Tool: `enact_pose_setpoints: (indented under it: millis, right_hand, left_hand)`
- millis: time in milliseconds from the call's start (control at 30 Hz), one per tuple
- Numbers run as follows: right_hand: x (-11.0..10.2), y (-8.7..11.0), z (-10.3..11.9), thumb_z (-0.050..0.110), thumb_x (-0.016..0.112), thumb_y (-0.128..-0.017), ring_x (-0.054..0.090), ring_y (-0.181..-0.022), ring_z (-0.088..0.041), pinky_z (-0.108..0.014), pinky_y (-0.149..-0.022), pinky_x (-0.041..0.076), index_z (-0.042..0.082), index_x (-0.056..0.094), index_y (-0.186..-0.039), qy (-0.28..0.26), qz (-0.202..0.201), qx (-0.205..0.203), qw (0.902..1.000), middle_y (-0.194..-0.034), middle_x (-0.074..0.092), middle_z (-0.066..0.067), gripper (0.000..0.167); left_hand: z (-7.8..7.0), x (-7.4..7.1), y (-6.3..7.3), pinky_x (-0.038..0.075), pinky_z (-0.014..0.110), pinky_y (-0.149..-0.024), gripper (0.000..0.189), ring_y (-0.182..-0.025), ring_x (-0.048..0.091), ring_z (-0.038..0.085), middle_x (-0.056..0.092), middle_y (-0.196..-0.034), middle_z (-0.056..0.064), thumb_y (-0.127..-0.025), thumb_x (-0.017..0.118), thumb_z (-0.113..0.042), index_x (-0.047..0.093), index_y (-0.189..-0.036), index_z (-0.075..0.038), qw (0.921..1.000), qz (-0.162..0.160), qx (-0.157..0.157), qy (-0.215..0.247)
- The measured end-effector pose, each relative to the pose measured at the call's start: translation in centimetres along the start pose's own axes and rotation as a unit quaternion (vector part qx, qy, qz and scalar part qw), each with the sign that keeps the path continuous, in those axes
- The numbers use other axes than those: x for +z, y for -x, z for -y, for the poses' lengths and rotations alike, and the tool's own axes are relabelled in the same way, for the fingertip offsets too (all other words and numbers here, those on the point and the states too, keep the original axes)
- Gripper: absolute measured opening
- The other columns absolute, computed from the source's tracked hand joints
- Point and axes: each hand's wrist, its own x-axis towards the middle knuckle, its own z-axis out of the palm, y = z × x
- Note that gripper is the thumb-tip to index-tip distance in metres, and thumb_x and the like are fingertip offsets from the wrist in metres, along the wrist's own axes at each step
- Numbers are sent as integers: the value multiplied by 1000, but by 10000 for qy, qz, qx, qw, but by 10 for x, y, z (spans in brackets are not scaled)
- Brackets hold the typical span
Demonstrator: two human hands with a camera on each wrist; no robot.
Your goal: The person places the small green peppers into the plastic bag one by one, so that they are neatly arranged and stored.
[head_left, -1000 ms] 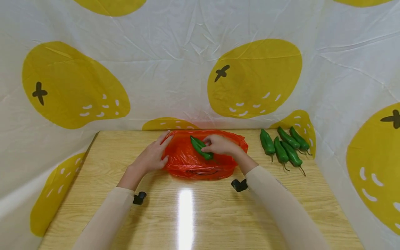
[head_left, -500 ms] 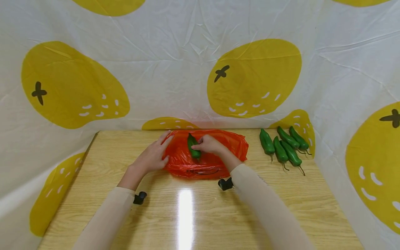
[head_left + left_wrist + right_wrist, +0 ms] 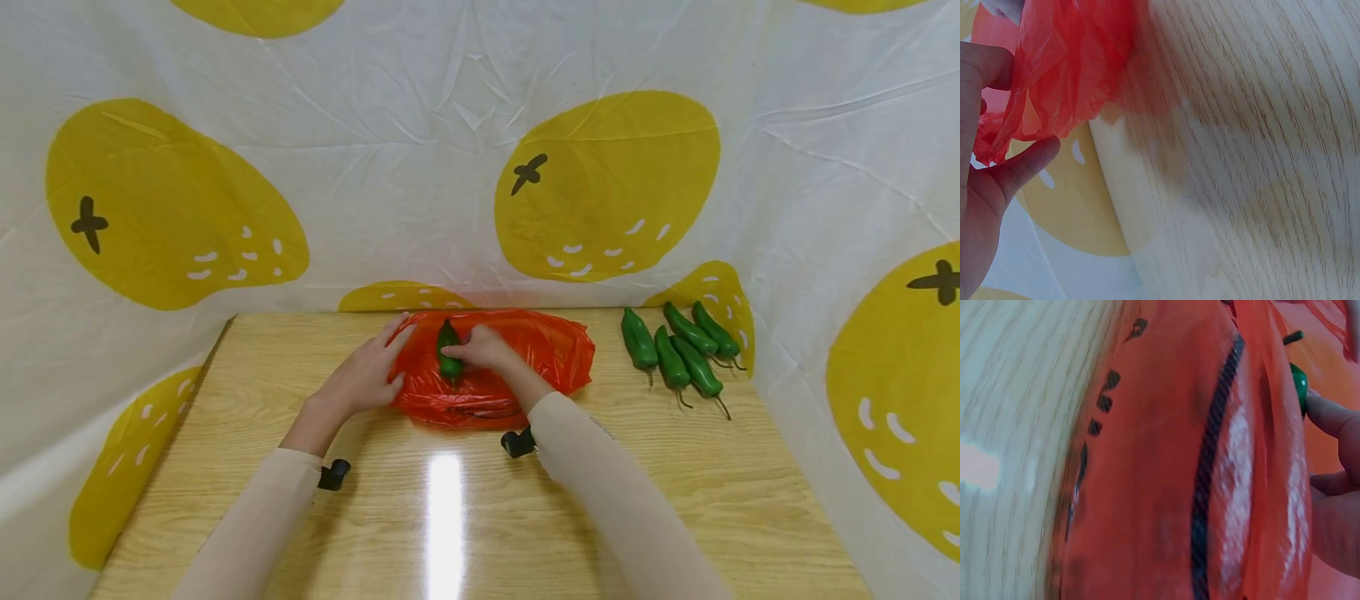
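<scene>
A red plastic bag (image 3: 517, 400) lies with its mouth spread upward at the table's back edge. My left hand (image 3: 358, 375) is at the bag's left side, fingers and thumb spread apart and touching its rim. In the left wrist view, the thumb (image 3: 1029, 164) rests against the crumpled red plastic. My right hand (image 3: 486, 348) pinches a green pepper (image 3: 448, 354) over the bag's mouth, pointed end away from me. In the right wrist view, the bag's near wall hides most of the pepper (image 3: 1299, 384); its stem shows.
Several green peppers (image 3: 678, 346) lie at the back right of the wooden table (image 3: 360, 517). A white cloth with yellow fruit prints (image 3: 420, 183) hangs close behind and on both sides. A black wrist mount (image 3: 519, 442) sits beneath the right sleeve.
My right hand has moved left with the pepper, which has turned from slanted to nearly lengthwise. The left hand has stayed at the bag's rim.
</scene>
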Motion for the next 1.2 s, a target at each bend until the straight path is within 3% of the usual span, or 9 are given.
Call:
enact_pose_setpoints:
  millis: [200,500,833,1200]
  right_hand:
    - [8,-1,1,34,80,-91,69,-68,-24,-39,-74,61,8,66,-70,23,-156,131,9998,-65,62,-2,36]
    - [15,-4,-1,35,80,-90,74,-68,-24,-34,-67,61,9,61,-73,45,-234,426,9988,-69,66,-6,37]
    - [10,1,0,34,78,-92,77,-83,-30,-36,-78,62,2,67,-90,-195,44,362,9991,-82,70,-10,34]
    - [2,12,3,33,77,-94,75,-83,-28,-38,-78,62,0,73,-93,-14,70,185,9998,-89,74,-15,33]
  left_hand:
    - [0,0,0,52,54,-103,89,-115,64,43,17,-172,14,-89,69,-16,24,-165,-8,10000,10,16,-59]
    - [1,2,0,52,54,-103,89,-115,64,43,20,-170,16,-88,70,-15,25,-164,-7,10000,-16,11,-37]
    - [2,1,-1,51,53,-105,89,-119,62,42,18,-171,15,-89,69,-16,24,-165,-8,10000,54,-53,-62]
    - [2,-1,0,50,54,-106,87,-119,62,42,18,-171,16,-90,69,-17,25,-164,-6,9999,95,-76,-96]
